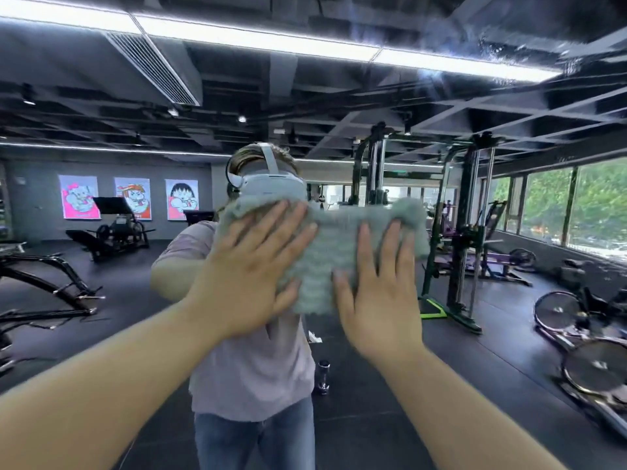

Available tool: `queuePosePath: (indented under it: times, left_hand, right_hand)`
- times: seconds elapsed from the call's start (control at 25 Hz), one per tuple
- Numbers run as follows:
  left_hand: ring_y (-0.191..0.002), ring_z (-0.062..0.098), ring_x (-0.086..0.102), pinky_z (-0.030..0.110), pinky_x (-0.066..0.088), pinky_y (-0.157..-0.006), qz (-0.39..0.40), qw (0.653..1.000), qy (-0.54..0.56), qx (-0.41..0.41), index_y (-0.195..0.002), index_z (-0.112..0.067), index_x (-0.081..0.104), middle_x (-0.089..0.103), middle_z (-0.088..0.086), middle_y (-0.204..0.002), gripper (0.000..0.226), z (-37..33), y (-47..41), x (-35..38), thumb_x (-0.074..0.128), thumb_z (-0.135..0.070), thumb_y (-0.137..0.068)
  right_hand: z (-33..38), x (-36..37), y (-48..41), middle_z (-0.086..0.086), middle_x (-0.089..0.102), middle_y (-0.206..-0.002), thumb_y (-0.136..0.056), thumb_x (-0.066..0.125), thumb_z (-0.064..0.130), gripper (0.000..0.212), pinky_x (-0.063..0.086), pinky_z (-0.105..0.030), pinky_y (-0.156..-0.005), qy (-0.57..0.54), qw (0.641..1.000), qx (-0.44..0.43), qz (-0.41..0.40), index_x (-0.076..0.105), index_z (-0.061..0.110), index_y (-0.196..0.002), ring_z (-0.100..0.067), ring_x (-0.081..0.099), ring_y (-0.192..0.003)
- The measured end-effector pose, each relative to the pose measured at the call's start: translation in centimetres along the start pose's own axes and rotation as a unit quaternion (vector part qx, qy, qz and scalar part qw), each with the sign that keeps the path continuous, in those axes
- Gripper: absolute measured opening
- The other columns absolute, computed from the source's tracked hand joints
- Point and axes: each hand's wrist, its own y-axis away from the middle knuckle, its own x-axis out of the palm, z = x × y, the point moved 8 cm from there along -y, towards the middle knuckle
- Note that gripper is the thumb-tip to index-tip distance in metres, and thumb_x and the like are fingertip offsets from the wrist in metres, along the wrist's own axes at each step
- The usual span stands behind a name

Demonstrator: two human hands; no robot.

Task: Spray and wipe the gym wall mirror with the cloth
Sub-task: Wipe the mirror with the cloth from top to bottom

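The wall mirror (101, 96) fills the whole view and reflects the gym and my own body. A pale grey-green fluffy cloth (330, 242) lies flat against the glass at about head height. My left hand (251, 276) presses on the cloth's left part with fingers spread and straight. My right hand (380, 293) presses on its right part, fingers also straight. Wet streaks and droplets (492, 52) show on the glass at the upper right. No spray bottle is in view.
Reflected in the mirror are a cable machine (464, 232), weight benches (108, 232) at left, weight plates (590, 364) on the floor at right, a small dumbbell (324, 374) standing behind me, wall posters (132, 201) and windows (576, 205) at right.
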Motion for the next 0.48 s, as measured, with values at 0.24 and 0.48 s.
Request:
queuePosePath:
  times: [0.24, 0.48]
  left_hand:
    - [-0.147, 0.027, 0.017, 0.045, 0.012, -0.115, -0.004, 0.993, 0.011, -0.121, -0.151, -0.013, 0.028, 0.018, 0.013, -0.16, 0.075, 3.8, -4.7, -0.9, 0.039, -0.045, -0.084]
    - [-0.143, 0.03, 0.026, 0.046, 0.015, -0.116, 0.073, 0.992, -0.022, -0.096, -0.152, -0.015, 0.017, 0.02, 0.012, -0.157, 0.073, 1.8, 11.3, 0.7, 0.039, -0.047, -0.089]
  right_hand:
    - [2.4, -2.9, -7.8, -0.023, -0.01, -0.159, -0.1, 0.023, 0.053, 0.068, -0.006, -0.049, -0.119, -0.031, 0.997, 0.008, -0.069, -0.001, 0.021, -0.155, -0.041, -0.015, -0.145]
    - [8.7, 4.2, 4.8, -0.028, 0.01, -0.156, -0.093, 0.038, 0.05, 0.076, 0.004, -0.051, -0.117, -0.016, 0.995, -0.078, -0.056, 0.014, 0.013, -0.154, -0.047, 0.007, -0.144]
